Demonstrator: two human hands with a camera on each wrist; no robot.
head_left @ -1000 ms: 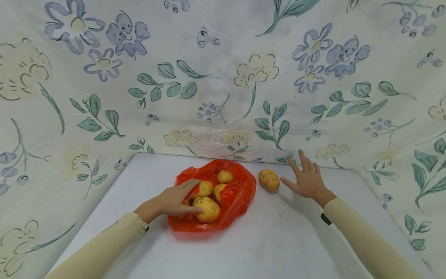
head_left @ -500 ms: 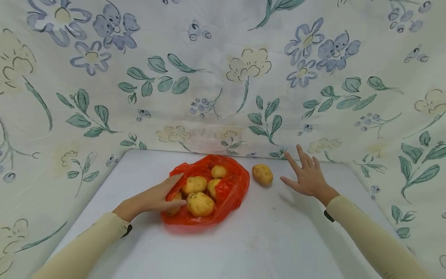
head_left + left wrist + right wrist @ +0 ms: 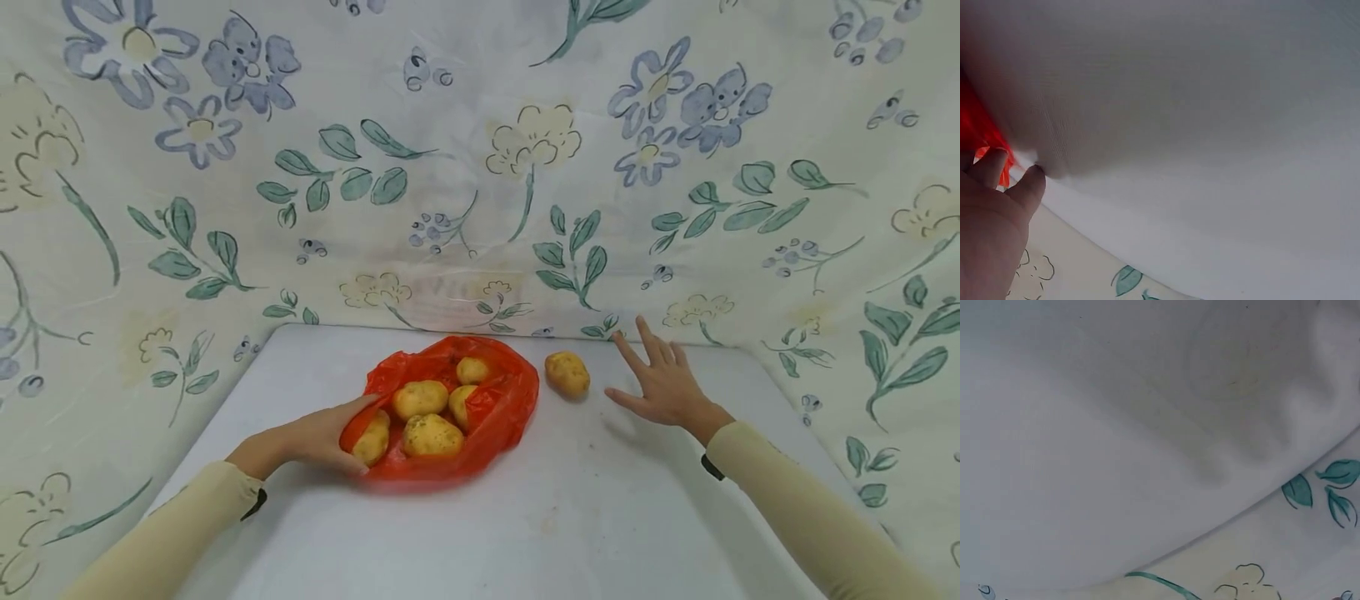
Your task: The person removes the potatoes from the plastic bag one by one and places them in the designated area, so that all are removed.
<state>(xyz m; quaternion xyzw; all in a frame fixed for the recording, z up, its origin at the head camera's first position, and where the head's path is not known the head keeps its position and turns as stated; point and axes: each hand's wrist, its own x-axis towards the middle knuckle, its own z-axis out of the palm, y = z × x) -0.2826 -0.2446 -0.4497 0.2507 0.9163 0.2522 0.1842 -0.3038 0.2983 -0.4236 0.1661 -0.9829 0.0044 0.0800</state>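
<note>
A red plastic bag (image 3: 506, 417) lies spread wide on the white table, with several yellow potatoes (image 3: 432, 436) in its mouth. My left hand (image 3: 322, 437) is at the bag's left edge, fingers and thumb spread beside the leftmost potato (image 3: 372, 439). In the left wrist view the fingertips of the left hand (image 3: 994, 212) are against the red plastic (image 3: 975, 122); whether they press it cannot be told. A single potato (image 3: 567, 375) sits outside the bag on its right. My right hand (image 3: 663, 387), fingers spread, hovers right of that potato, holding nothing.
The white table (image 3: 570, 525) ends at the back against a floral cloth (image 3: 465, 208), which also rises on both sides. Faint marks show on the tabletop right of the bag. The right wrist view holds only tabletop (image 3: 1085, 487), hand shadow and cloth.
My left hand has drawn left, off the potatoes to the bag's left edge, uncovering the leftmost potato. My right hand stays spread near the lone potato. The head view has shifted slightly.
</note>
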